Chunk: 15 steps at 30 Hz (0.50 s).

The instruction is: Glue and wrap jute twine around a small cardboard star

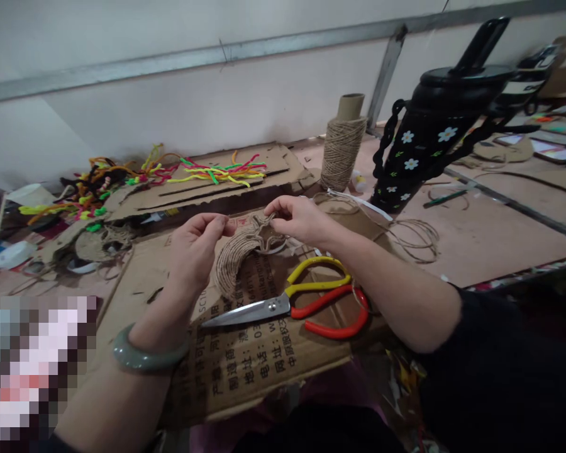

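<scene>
A crescent wrapped in rows of brown twine (227,267) lies on the cardboard. At its upper tip sits a star shape outlined in twine (263,242). My right hand (298,220) pinches at the star's upper right edge, thumb and index finger close together. To the left of the star, my left hand (195,248) is closed in a pinch; whatever its fingertips hold is too small to make out. Scissors with one yellow and one red handle (271,306) lie just below the crescent, blades pointing left.
Printed cardboard (245,352) serves as the work surface. A twine spool (343,148) and a black flowered tumbler (417,145) stand behind on the right. Colourful fuzzy stems (217,170) lie on cardboard at the back. Loose twine (415,239) coils at right.
</scene>
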{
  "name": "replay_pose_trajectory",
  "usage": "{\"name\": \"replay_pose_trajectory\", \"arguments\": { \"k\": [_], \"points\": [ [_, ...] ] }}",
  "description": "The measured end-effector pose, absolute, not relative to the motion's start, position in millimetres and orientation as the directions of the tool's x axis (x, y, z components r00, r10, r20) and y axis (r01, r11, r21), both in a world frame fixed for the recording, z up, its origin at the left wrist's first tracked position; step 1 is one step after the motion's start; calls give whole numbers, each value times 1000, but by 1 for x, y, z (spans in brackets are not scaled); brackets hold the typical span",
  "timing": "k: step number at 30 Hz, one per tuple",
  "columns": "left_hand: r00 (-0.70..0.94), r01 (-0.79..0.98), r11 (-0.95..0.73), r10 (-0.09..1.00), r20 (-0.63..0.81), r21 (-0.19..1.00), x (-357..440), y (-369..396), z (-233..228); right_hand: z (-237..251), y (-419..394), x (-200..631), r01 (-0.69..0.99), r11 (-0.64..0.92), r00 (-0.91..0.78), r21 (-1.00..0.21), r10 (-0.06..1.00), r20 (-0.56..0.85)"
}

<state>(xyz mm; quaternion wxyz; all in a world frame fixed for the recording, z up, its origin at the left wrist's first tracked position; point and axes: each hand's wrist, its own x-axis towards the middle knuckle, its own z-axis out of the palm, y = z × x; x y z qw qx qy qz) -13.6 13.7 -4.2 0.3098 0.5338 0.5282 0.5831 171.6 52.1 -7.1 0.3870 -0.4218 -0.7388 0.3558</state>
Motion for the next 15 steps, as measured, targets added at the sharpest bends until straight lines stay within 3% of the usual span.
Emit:
{"name": "replay_pose_trajectory", "arguments": {
  "k": [8, 12, 15],
  "points": [
    [-198, 490, -342, 852, 485, 802, -20, 11, -2, -7, 56, 170, 327, 430, -340, -841, 884, 320],
    [-252, 438, -337, 844, 474, 834, -19, 14, -5, -8, 60, 165, 283, 431, -327, -857, 883, 336],
    [-290, 227, -330, 875, 387, 916, -17, 9, -7, -5, 57, 161, 264, 428, -322, -864, 884, 339]
  ]
}}
